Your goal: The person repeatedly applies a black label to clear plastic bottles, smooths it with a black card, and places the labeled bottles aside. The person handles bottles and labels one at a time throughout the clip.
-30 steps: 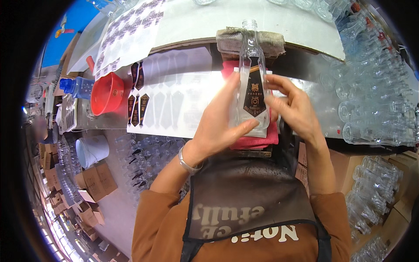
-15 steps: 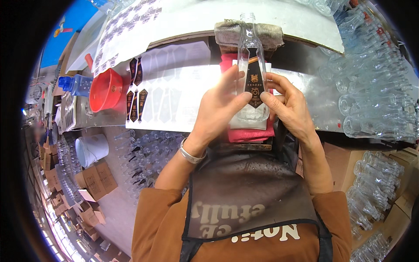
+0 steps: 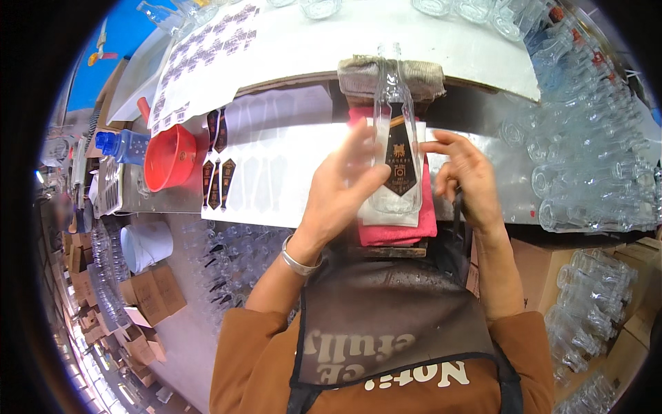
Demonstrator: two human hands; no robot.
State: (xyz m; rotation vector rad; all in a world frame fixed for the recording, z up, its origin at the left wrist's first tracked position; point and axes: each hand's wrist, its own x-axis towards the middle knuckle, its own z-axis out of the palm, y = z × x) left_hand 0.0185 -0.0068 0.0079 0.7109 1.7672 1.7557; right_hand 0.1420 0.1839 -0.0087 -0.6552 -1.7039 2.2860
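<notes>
A clear glass bottle [image 3: 396,159] lies on a white pad over a red cloth [image 3: 400,231], its neck resting on a rolled grey towel [image 3: 424,72]. A dark pointed label with gold print [image 3: 400,160] is stuck on its upper face. My left hand [image 3: 341,193] is at the bottle's left side, fingers spread and blurred, with the thumb against the label's edge. My right hand [image 3: 463,176] hovers just right of the bottle with its fingers apart, clear of the glass. Neither hand grips anything.
A backing sheet [image 3: 276,172] with a few dark labels [image 3: 217,165] lies to the left, beside a red funnel [image 3: 169,157] and a blue bottle [image 3: 121,145]. Several empty glass bottles [image 3: 593,179] crowd the right. A white bucket [image 3: 145,245] and cardboard boxes [image 3: 152,297] stand below.
Both hands were pressing the label onto the bottle. Now the right hand has pulled away to the right and the left hand's fingers have lifted and spread.
</notes>
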